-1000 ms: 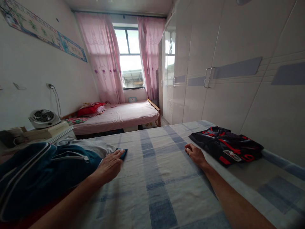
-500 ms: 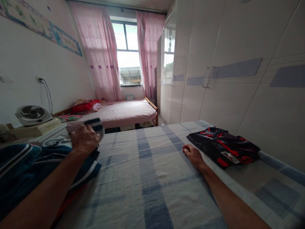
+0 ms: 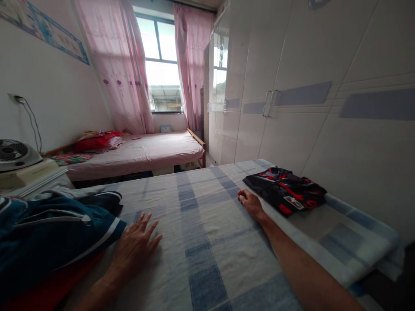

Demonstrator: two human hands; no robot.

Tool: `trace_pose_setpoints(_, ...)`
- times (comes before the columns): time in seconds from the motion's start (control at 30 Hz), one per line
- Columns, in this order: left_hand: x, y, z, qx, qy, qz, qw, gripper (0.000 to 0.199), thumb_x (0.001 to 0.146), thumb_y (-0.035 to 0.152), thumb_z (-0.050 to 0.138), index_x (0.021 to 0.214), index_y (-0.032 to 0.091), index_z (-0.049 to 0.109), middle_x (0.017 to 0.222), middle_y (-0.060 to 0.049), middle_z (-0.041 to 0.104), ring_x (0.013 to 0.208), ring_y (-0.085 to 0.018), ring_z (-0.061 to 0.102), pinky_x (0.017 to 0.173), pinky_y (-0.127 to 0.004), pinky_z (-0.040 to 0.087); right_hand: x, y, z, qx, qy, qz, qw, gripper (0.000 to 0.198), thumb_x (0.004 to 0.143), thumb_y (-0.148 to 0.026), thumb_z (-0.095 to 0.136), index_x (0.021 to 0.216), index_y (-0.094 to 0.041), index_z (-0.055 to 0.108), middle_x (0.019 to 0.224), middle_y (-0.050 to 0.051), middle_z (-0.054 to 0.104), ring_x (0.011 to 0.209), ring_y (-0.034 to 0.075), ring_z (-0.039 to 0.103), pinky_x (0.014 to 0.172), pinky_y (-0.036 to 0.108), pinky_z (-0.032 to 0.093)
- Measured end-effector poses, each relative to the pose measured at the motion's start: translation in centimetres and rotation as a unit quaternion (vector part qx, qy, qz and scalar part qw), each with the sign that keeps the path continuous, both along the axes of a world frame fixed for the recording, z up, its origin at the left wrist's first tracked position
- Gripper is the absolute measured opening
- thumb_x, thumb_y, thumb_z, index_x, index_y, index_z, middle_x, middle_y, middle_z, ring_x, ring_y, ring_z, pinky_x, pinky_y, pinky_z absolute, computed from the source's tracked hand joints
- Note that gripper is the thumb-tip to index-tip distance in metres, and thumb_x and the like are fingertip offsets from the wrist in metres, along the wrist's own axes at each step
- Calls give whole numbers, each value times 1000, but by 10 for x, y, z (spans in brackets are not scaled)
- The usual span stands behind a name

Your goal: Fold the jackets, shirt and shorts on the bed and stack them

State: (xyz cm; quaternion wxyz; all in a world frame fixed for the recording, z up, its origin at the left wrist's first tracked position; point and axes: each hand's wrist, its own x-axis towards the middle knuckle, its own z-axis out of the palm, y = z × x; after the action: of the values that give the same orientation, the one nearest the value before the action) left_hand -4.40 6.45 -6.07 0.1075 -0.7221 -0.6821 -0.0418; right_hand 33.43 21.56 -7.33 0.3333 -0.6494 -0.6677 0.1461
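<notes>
My left hand (image 3: 138, 242) is open, fingers spread, over the blue-and-white checked bedsheet (image 3: 171, 276). Nothing is in it. Close beside it lies a heap of clothes, with a teal garment with white stripes (image 3: 61, 224) on top and a red cloth (image 3: 55, 280) showing underneath. My right hand (image 3: 251, 204) rests on the sheet, its fingers curled into a loose fist with nothing seen in them. Just beyond its knuckles is a folded black garment with red markings (image 3: 287, 190), lying flat and apart from the hand.
A small grey fan (image 3: 16, 153) stands on a box at the left. Past the near bed is a second bed (image 3: 155, 151) with pink bedding and a red bundle (image 3: 99, 140). Tall white wardrobes (image 3: 292, 52) line the right side, and pink curtains (image 3: 113, 56) flank the window.
My left hand has let go of a striped piece of cloth at the clothes heap and moved nearer, opening over the sheet. The view has turned right; my right hand stays by the black garment.
</notes>
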Motion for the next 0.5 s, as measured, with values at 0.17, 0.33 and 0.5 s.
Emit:
trace_pose_setpoints(0.17,-16,0,-28,0,-52,-4,999,51,91,39,33,130,14,54,140,-13,48,135,-28,35,109,-44,31,11,12,29,12,-31,-27,999,21,83,-19,47,96,-19,64,88,2,71,76,12,65,69,20,46)
trace_pose_setpoints(0.33,-17,1,-28,-15,-66,8,998,52,90,40,34,131,14,53,141,-14,47,136,-29,34,110,-46,30,70,36,57,40,-104,-147,983,32,84,-20,44,111,-16,61,115,13,62,107,22,57,91,31,41)
trace_pose_setpoints(0.5,-11,-2,-22,-34,-72,27,996,53,91,39,31,133,14,51,143,-14,44,137,-29,32,111,-47,29,141,47,44,-29,-157,-245,956,42,81,-25,45,116,-9,60,121,24,56,114,36,52,92,51,40)
